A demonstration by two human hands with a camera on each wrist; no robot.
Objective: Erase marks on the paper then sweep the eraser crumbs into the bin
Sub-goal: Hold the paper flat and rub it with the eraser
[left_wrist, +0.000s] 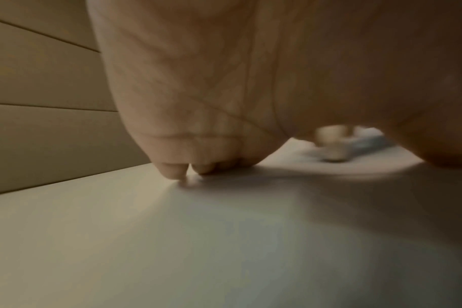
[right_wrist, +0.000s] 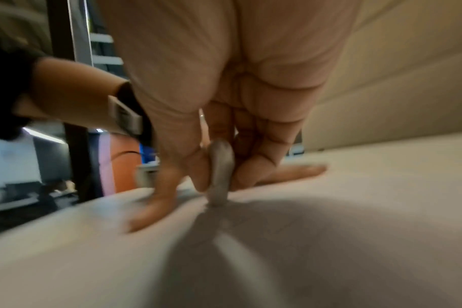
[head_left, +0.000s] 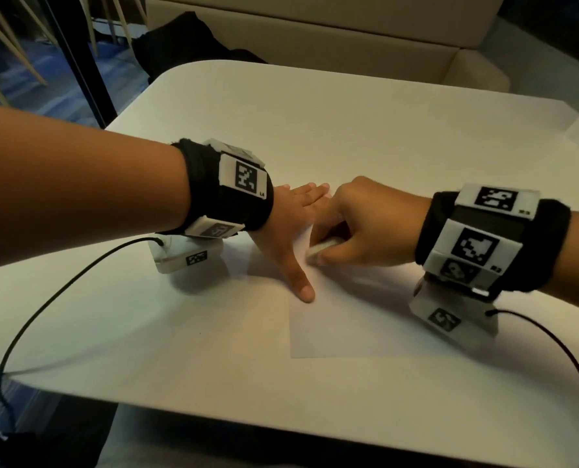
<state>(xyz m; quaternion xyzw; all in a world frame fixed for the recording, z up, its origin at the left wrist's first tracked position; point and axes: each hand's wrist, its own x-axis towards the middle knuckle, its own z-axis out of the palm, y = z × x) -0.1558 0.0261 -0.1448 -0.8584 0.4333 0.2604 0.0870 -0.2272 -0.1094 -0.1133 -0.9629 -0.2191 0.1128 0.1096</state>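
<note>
Beige sofa cushions fill the background beyond the white table [head_left: 349,106], and the paper [head_left: 342,319] lies flat near the front edge of it, close to me. My left hand [head_left: 288,228] lies spread on the sheet's left side, fingers straight, thumb splayed toward me, holding nothing and just pinning the sheet. My right hand [head_left: 355,224] is curled around the eraser [head_left: 322,248], thumb on one face and fingers on the other, with its lower edge on the paper just beside my left thumb; the right wrist view shows the eraser [right_wrist: 219,173] standing on edge, touching the sheet.

I judge I am mid-rub, early in the task. To do it well I keep the left palm pressing down so the sheet cannot buckle, and I stroke away from that hand, not toward it. Short, light passes suit thin paper; bearing down hard risks creasing or tearing it. Faint lines show on the sheet near the eraser, too blurred to read. I see no crumbs clearly, and no bin appears in any view, so I will need to find it before sweeping.
</note>
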